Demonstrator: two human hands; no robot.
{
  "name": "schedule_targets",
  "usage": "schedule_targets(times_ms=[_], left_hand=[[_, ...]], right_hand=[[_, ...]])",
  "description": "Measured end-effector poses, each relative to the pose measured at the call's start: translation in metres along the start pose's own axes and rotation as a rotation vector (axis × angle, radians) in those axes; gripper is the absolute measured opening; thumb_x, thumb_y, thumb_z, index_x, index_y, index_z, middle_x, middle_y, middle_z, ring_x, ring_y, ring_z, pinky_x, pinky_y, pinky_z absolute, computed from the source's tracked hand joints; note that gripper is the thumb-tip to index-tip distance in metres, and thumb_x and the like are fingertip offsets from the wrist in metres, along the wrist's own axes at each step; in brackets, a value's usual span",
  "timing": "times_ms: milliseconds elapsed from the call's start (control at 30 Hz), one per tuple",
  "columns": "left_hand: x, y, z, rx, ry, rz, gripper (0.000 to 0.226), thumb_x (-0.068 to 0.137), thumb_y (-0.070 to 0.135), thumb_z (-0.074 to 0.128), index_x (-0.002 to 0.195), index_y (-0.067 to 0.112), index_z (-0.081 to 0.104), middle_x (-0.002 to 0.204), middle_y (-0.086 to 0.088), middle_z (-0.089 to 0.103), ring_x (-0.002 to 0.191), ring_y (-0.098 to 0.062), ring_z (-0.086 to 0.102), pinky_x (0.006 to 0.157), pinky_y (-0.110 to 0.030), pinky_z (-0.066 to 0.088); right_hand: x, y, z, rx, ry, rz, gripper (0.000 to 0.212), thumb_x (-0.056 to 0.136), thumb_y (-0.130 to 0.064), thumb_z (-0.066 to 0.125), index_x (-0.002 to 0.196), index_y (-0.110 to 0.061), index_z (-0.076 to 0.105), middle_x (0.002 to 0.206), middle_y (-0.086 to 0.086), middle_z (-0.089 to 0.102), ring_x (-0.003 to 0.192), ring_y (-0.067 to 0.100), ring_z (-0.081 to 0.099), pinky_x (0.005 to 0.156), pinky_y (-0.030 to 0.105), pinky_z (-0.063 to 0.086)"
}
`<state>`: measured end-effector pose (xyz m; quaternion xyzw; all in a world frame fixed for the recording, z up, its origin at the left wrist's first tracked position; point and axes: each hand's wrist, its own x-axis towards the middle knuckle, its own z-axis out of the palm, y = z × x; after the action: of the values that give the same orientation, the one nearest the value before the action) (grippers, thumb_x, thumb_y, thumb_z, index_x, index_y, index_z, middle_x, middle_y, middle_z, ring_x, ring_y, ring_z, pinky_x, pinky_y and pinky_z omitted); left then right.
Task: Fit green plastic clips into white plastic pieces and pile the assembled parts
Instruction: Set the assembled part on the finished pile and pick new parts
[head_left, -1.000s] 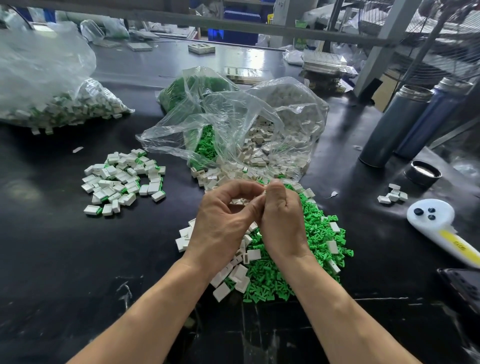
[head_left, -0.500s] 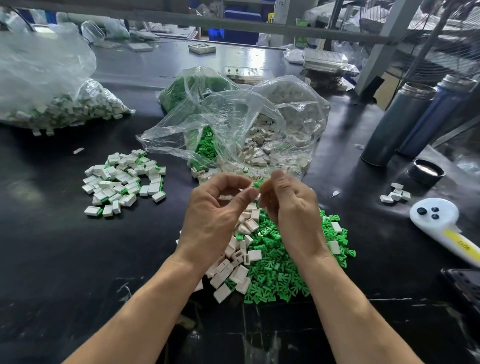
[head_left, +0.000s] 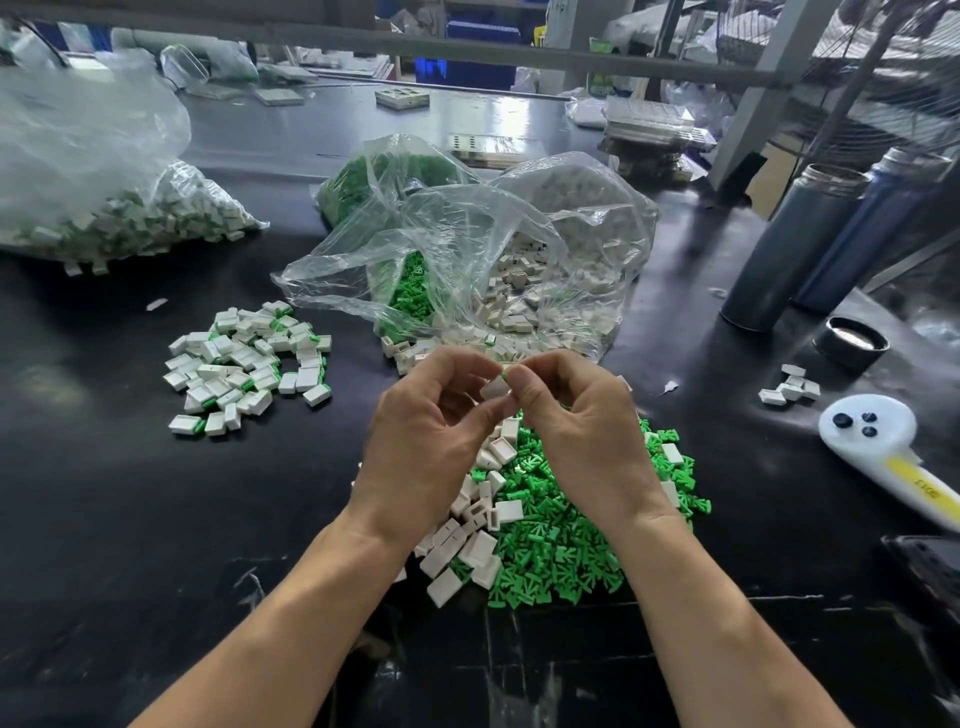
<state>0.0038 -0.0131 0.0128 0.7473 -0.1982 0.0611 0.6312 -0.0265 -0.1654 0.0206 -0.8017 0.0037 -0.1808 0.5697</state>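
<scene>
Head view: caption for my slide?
Left hand and right hand press a green clip into a white piece above loose parts.

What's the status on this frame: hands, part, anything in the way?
Left hand pinching white piece. Right hand pinching green clip at its end. Assembled pile sits left. Nothing blocking.

Two hands, three plastic bags, two metal flasks

Factory assembly bench (bulk bags of parts, metal racking)
</scene>
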Motion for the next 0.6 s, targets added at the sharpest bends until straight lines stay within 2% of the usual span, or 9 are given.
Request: schedule_targets(times_ms=[100, 200, 267, 333, 400, 500, 600], left_hand=[[-0.001, -0.001, -0.001, 0.067, 0.002, 0.039, 0.019, 0.089, 0.027, 0.08, 0.104, 0.029, 0.07, 0.089, 0.012, 0.074, 0.079, -0.013, 0.071, 0.068, -0.027, 0.06], [0.001, -0.005, -0.004, 0.243, 0.023, 0.098, 0.017, 0.088, 0.031, 0.08, 0.102, 0.033, 0.07, 0.092, 0.017, 0.069, 0.082, -0.008, 0.066, 0.068, -0.018, 0.055], [0.004, -0.011, -0.009, 0.379, 0.023, 0.075, 0.017, 0.087, 0.033, 0.079, 0.101, 0.035, 0.069, 0.095, 0.02, 0.063, 0.085, -0.002, 0.062, 0.072, -0.015, 0.053], [0.008, -0.019, -0.017, 0.485, 0.007, -0.002, 0.013, 0.089, 0.036, 0.075, 0.101, 0.035, 0.069, 0.098, 0.021, 0.059, 0.084, 0.001, 0.06, 0.081, -0.018, 0.054], [0.012, -0.025, -0.026, 0.598, 0.025, -0.069, 0.01, 0.092, 0.035, 0.074, 0.1, 0.031, 0.07, 0.098, 0.018, 0.058, 0.086, -0.002, 0.059, 0.085, -0.028, 0.056], [0.019, -0.032, -0.044, 0.726, 0.107, -0.16, 0.011, 0.093, 0.034, 0.074, 0.099, 0.025, 0.073, 0.098, 0.007, 0.064, 0.088, -0.013, 0.063, 0.084, -0.036, 0.056], [0.026, -0.038, -0.061, 0.836, 0.168, -0.221, 0.013, 0.095, 0.03, 0.071, 0.102, 0.02, 0.076, 0.103, -0.003, 0.071, 0.094, -0.025, 0.066, 0.086, -0.041, 0.055]], right_hand=[[0.0, 0.001, 0.002, -0.036, 0.01, 0.014, 0.009, 0.102, -0.027, 0.066, 0.096, -0.023, 0.072, 0.089, -0.01, 0.078, 0.088, 0.009, 0.073, 0.081, 0.024, 0.057], [0.0, 0.002, 0.0, -0.105, 0.048, 0.043, 0.011, 0.101, -0.029, 0.068, 0.091, -0.025, 0.072, 0.081, -0.013, 0.074, 0.076, 0.004, 0.067, 0.067, 0.018, 0.053], [0.001, 0.005, -0.005, -0.219, 0.095, 0.076, 0.013, 0.1, -0.033, 0.069, 0.09, -0.026, 0.072, 0.074, -0.011, 0.07, 0.071, 0.002, 0.063, 0.061, 0.014, 0.048], [0.003, 0.007, -0.013, -0.375, 0.125, 0.125, 0.015, 0.099, -0.038, 0.069, 0.091, -0.026, 0.073, 0.078, -0.012, 0.07, 0.075, 0.005, 0.064, 0.07, 0.025, 0.052], [0.005, 0.007, -0.022, -0.527, 0.133, 0.19, 0.014, 0.099, -0.039, 0.068, 0.096, -0.027, 0.076, 0.088, -0.009, 0.072, 0.087, 0.016, 0.066, 0.081, 0.034, 0.053], [0.01, 0.008, -0.031, -0.691, 0.119, 0.271, 0.015, 0.099, -0.038, 0.066, 0.103, -0.029, 0.077, 0.105, -0.003, 0.075, 0.102, 0.024, 0.066, 0.09, 0.036, 0.051], [0.013, 0.008, -0.038, -0.77, 0.099, 0.32, 0.016, 0.1, -0.035, 0.065, 0.108, -0.029, 0.078, 0.113, 0.0, 0.074, 0.108, 0.026, 0.064, 0.092, 0.036, 0.049]])
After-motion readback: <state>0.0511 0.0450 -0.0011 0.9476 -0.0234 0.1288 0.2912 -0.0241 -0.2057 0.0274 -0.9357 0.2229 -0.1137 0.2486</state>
